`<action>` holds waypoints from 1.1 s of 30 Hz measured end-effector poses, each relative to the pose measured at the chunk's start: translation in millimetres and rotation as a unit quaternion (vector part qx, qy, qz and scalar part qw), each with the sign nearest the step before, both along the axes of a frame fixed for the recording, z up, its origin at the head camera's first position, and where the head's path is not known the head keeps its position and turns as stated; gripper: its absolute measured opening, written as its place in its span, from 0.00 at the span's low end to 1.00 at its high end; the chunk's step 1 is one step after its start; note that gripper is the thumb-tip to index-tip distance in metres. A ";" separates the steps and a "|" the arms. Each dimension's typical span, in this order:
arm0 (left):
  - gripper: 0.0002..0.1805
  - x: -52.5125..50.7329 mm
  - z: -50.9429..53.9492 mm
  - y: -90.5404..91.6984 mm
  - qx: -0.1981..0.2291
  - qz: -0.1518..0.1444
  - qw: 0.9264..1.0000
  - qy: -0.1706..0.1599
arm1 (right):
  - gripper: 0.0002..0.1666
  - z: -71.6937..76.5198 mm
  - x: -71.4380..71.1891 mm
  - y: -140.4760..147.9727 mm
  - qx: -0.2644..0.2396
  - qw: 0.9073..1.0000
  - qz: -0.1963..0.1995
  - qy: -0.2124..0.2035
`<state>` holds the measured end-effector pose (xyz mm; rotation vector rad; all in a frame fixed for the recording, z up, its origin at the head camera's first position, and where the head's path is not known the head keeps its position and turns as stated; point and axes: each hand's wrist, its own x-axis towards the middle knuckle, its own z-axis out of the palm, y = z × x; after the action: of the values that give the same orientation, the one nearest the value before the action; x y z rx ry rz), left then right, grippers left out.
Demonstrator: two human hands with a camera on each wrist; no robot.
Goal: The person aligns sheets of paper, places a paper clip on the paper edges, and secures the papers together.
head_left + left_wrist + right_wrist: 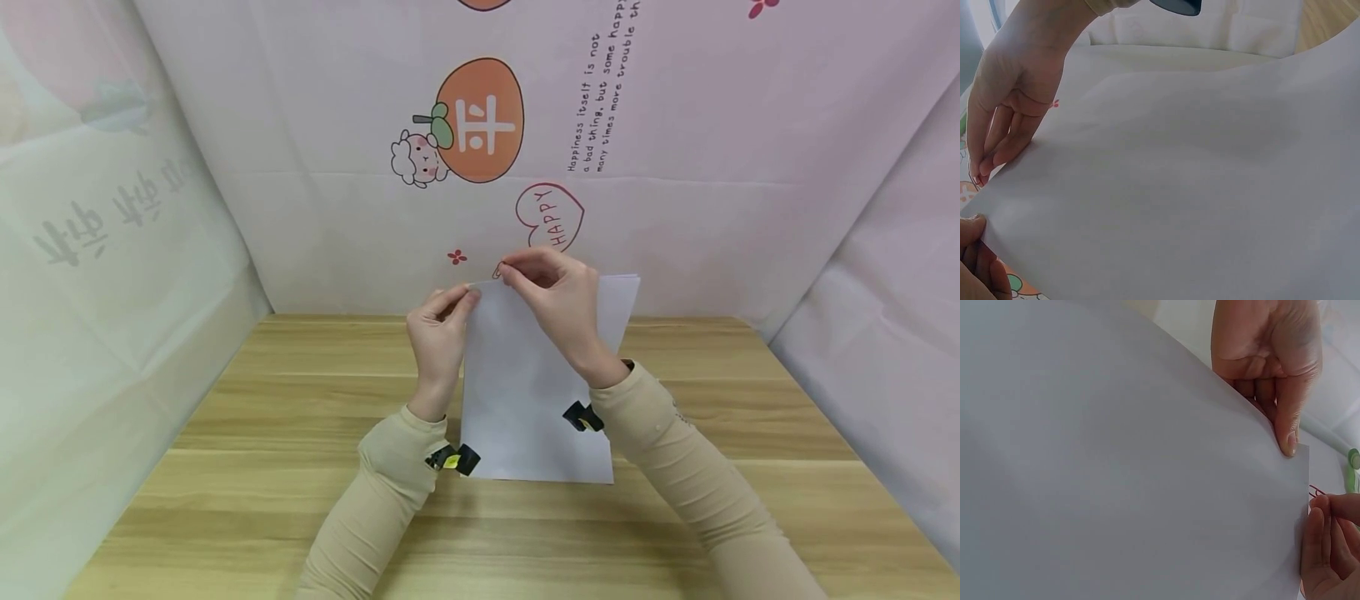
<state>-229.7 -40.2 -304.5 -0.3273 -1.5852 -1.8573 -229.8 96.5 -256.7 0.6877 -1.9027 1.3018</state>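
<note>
White paper (525,392) is held upright above the table, its top edge away from me; doubled edges at the upper right suggest more than one sheet. My left hand (437,342) pinches the upper left corner between thumb and fingers. Just right of it, at the top edge, my right hand (567,304) pinches a small red paper clip (497,271). The right wrist view shows the clip's wire loop (1317,491) poking past the fingertips, beside the paper's edge. Whether the clip touches the paper I cannot tell.
Beneath lies a wood-grain table (300,417). A white printed cloth (337,233) with cartoon fruit and lettering hangs behind it, and pale cloth panels (112,317) stand at both sides. Each wrist carries a small black camera (467,459).
</note>
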 end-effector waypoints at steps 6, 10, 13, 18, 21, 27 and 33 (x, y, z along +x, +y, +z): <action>0.08 0.0 0.2 -0.7 0.003 -0.002 1.000 0.002 | 0.05 5.3 9.6 -3.6 0.016 1.000 -0.011 0.010; 0.07 0.4 -0.1 -1.2 0.005 -0.005 1.000 -0.001 | 0.05 4.7 10.3 -3.9 0.022 1.000 -0.011 0.016; 0.08 1.0 0.0 -1.5 0.005 -0.007 1.000 0.001 | 0.05 4.2 10.4 -4.1 0.023 1.000 -0.009 0.019; 0.08 2.1 0.9 -1.8 0.005 -0.007 1.000 0.002 | 0.05 4.5 11.8 -5.2 0.027 0.999 -0.008 0.020; 0.08 2.5 1.5 -1.9 0.004 -0.005 1.000 0.001 | 0.05 4.7 12.7 -5.8 0.028 0.999 -0.008 0.018; 0.08 -7.4 -6.7 -2.4 0.007 -0.005 1.000 -0.007 | 0.04 4.2 11.5 -6.3 0.033 0.999 -0.013 0.021; 0.09 -20.4 -18.2 -3.5 0.016 -0.011 1.000 -0.012 | 0.04 3.5 11.3 -6.6 0.034 0.999 -0.008 0.022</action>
<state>-250.1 -43.7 -322.7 -0.3106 -1.5727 -1.9079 -218.5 89.9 -253.3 0.7277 -1.9216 1.2072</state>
